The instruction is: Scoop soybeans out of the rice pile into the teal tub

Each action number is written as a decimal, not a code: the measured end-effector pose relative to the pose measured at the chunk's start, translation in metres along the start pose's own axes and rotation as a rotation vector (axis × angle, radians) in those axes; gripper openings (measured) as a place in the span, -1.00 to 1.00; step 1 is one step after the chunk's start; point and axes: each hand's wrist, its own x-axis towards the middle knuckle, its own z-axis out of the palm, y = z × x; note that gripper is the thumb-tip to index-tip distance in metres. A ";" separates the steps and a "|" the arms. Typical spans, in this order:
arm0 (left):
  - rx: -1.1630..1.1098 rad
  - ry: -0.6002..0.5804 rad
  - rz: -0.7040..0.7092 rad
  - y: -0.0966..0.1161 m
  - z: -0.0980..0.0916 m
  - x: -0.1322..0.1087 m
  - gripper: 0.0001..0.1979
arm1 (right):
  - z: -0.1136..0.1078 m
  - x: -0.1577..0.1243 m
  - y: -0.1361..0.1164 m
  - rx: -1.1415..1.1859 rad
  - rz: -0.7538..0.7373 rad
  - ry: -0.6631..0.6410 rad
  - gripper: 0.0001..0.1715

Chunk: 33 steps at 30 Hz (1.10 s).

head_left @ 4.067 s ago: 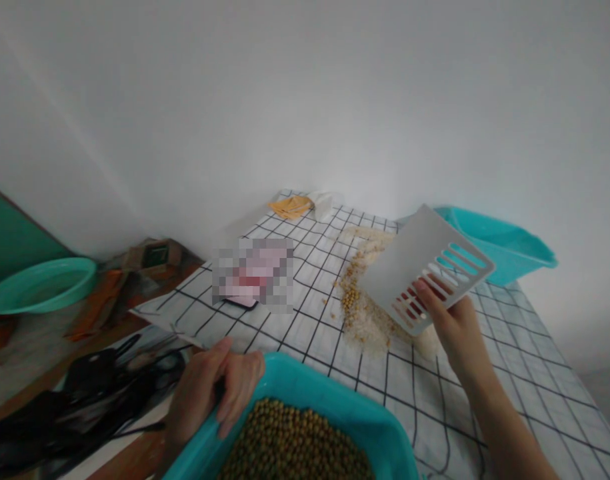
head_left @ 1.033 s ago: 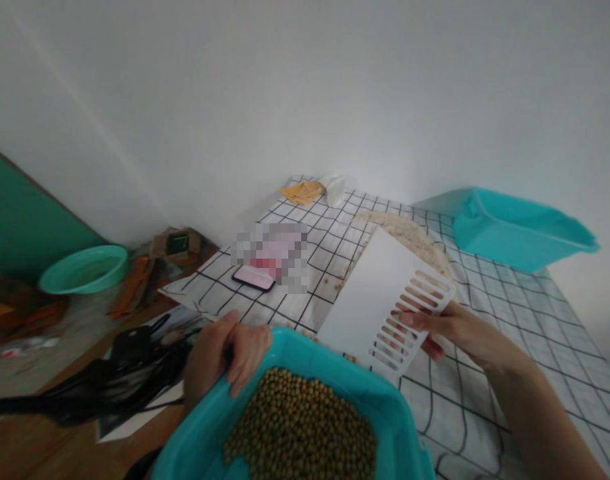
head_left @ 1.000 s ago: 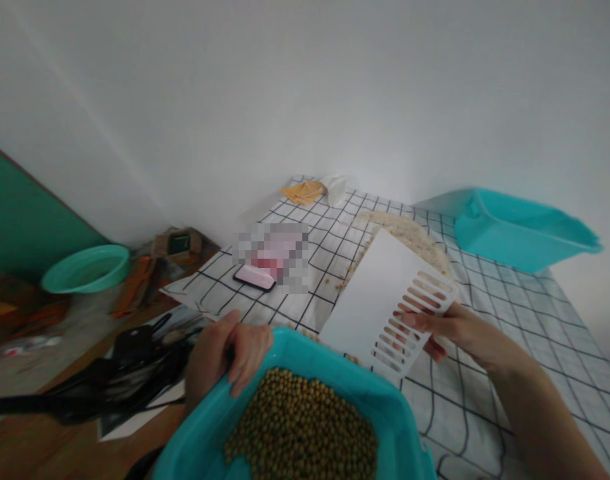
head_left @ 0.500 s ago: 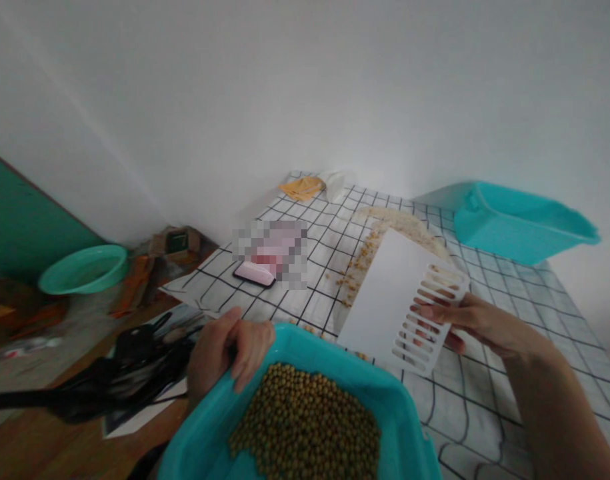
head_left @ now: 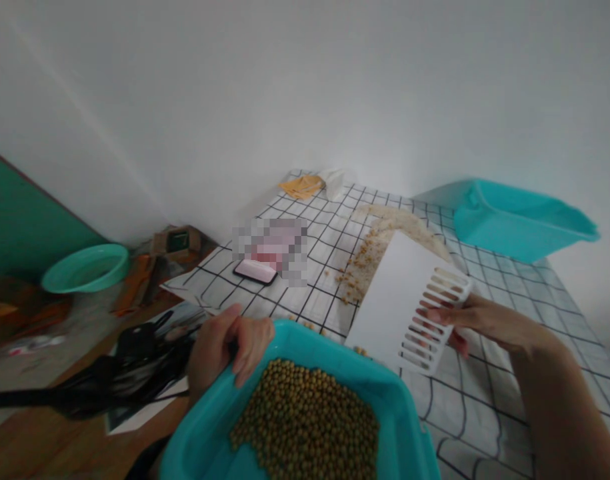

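Observation:
My left hand (head_left: 235, 340) is closed over the far left rim of a turquoise plastic basin (head_left: 295, 337). Many small, round, yellowish-brown beans (head_left: 309, 413) lie in that basin. On the right, my right hand (head_left: 465, 320) pinches the slotted end of a flat white plastic board (head_left: 385, 293), its thumb on top and the other fingers partly hidden beneath. The board is tilted above the checked cloth, its lower left edge close to the basin's far rim. Beyond the board, a pale grainy heap (head_left: 395, 220) with scattered yellowish beans (head_left: 355, 267) lies on the cloth.
A second turquoise basin (head_left: 515, 227) stands at the back right of the checked tablecloth (head_left: 325, 247). A phone (head_left: 259, 270), partly pixelated, lies left of centre. A yellow cloth (head_left: 302, 187) sits at the back. On the floor at left are a green basin (head_left: 87, 270) and a cardboard box (head_left: 177, 241).
The white board in my right hand has shifted slightly to the right, baring a little more of the grainy heap. My left hand stays on the basin rim.

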 end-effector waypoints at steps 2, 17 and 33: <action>-0.013 -0.115 -0.005 0.001 -0.007 -0.001 -0.26 | 0.005 0.003 0.000 0.028 -0.005 -0.017 -0.57; -0.120 -0.186 -0.023 0.002 -0.010 -0.003 -0.29 | 0.003 0.003 0.000 0.134 -0.110 0.017 -0.56; -0.185 -0.076 0.033 0.005 0.010 -0.001 -0.27 | 0.034 0.026 -0.003 0.010 -0.117 0.104 -0.40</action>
